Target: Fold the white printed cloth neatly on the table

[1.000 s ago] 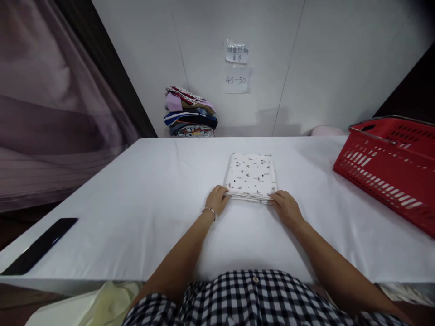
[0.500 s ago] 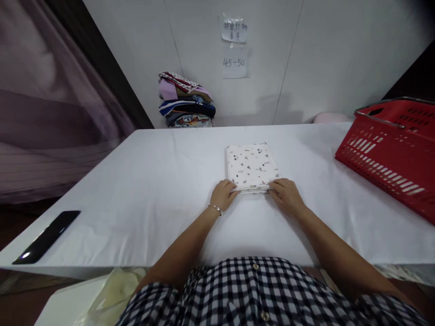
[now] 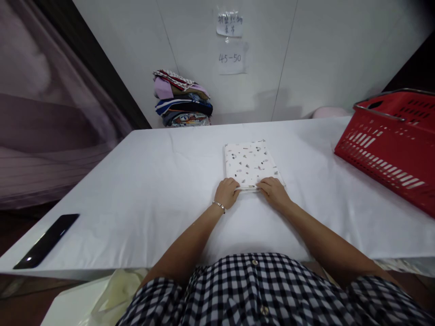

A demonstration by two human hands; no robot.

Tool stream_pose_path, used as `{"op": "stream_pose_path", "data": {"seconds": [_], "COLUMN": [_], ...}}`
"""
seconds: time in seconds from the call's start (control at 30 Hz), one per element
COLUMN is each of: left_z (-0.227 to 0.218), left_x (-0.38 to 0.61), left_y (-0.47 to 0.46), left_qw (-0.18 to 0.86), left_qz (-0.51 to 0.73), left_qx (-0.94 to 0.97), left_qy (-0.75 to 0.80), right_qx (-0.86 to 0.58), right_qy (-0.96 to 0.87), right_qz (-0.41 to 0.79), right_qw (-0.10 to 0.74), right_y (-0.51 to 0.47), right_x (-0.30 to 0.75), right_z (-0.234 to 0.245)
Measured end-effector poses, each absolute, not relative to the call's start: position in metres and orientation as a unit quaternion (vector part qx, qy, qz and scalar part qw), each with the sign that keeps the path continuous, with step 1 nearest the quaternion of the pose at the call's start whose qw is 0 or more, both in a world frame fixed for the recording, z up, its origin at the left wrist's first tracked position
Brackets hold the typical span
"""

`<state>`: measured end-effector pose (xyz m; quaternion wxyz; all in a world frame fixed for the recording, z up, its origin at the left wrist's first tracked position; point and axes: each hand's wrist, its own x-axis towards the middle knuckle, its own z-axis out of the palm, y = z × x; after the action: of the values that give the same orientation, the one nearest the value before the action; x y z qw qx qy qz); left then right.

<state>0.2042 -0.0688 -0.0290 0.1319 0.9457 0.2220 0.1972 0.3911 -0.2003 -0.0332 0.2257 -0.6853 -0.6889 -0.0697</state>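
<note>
A folded white cloth (image 3: pixel 249 163) with small dark printed motifs lies flat on the white-covered table (image 3: pixel 163 194), in front of my body. My left hand (image 3: pixel 227 192) grips its near left corner, fingers on top and the thumb at the layered edge. With the same kind of pinch, my right hand (image 3: pixel 273 192) holds the near edge further right, a little in from the right corner. Several layers show along the near edge between the two hands. A bracelet (image 3: pixel 219 206) circles my left wrist.
A red plastic basket (image 3: pixel 384 149) stands on the table's right side. Stacked folded fabrics (image 3: pixel 183 102) rise behind the far edge at left. A dark glossy flat object (image 3: pixel 47 241) lies at the near left corner. Paper notes (image 3: pixel 232 59) hang on the wall.
My right hand has slid left along the cloth's near edge, closer to my left hand. The left hand stays at its corner. The whole view has shifted slightly.
</note>
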Motion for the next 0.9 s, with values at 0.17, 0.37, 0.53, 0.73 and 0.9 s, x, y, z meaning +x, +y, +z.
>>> {"op": "stream_pose_path", "data": {"seconds": [0.17, 0.37, 0.53, 0.73, 0.9], "left_z": [-0.034, -0.033, -0.029, -0.024, -0.021], "left_x": [0.203, 0.197, 0.195, 0.209, 0.207], "left_y": [-0.07, -0.071, -0.067, -0.06, -0.095], "left_qw": [0.121, 0.129, 0.222, 0.313, 0.347], "left_qz": [0.227, 0.262, 0.28, 0.246, 0.201], "left_qx": [0.944, 0.939, 0.882, 0.802, 0.824], "left_qy": [0.205, 0.184, 0.307, 0.445, 0.4], "right_qx": [-0.674, -0.64, -0.64, -0.644, -0.61], "right_qy": [-0.701, -0.729, -0.728, -0.728, -0.763], "right_qz": [-0.059, -0.071, -0.095, -0.116, -0.115], "right_qw": [0.224, 0.232, 0.227, 0.204, 0.178], "right_y": [-0.196, -0.19, -0.193, -0.19, -0.21], "right_x": [0.383, 0.371, 0.374, 0.374, 0.41], "right_z": [-0.025, -0.031, -0.041, -0.043, -0.04]}}
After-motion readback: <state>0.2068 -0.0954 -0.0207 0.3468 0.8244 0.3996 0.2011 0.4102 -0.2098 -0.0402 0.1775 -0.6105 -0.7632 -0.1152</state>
